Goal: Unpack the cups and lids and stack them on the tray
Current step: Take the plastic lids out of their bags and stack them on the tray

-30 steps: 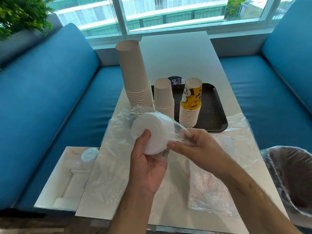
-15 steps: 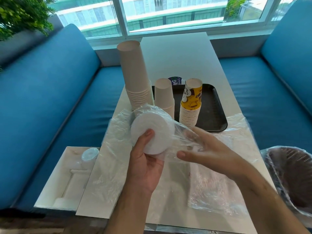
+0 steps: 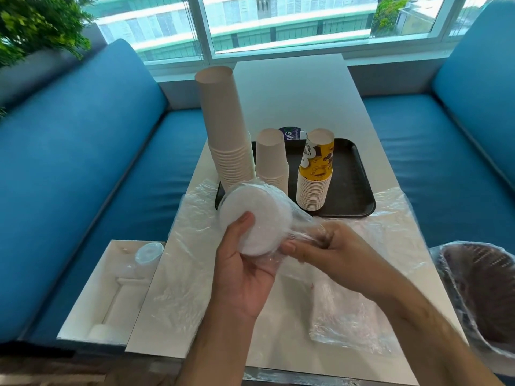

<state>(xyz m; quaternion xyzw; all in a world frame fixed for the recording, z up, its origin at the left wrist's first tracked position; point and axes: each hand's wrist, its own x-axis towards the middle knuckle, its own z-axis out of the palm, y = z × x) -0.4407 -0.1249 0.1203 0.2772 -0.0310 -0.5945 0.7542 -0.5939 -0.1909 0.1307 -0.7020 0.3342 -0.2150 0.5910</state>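
Lids (image 3: 252, 221): white stack inside a clear wrap (image 3: 301, 232), held on its side above the table's (image 3: 281, 87) near half, just short of the tray's (image 3: 354, 190) near-left corner
Left hand (image 3: 245, 277): palm up under the stack, thumb curled over its flat end face, fingers clamped around the far side; wrist bent back, forearm coming up from the table's near edge
Right hand (image 3: 331, 246): fingers pinched together on the gathered neck of the wrap to the right of the stack; forearm crossing in from the near-right corner
Step in hand: by my reading, you are freeing the stack from its wrap
Doing it well: keep your left grip firm on the end face so the stack does not fan; draw the film away along the stack's axis, not across it, or single lids may slide off; work above the table so any that slip land there
Cups (image 3: 315, 176): three upturned stacks along the tray's near-left part, the tallest at its left edge
Tray space: bare along the right edge and far-right corner; set the stack there
Loose film (image 3: 356, 319): spread flat over the table's near half, under both your hands
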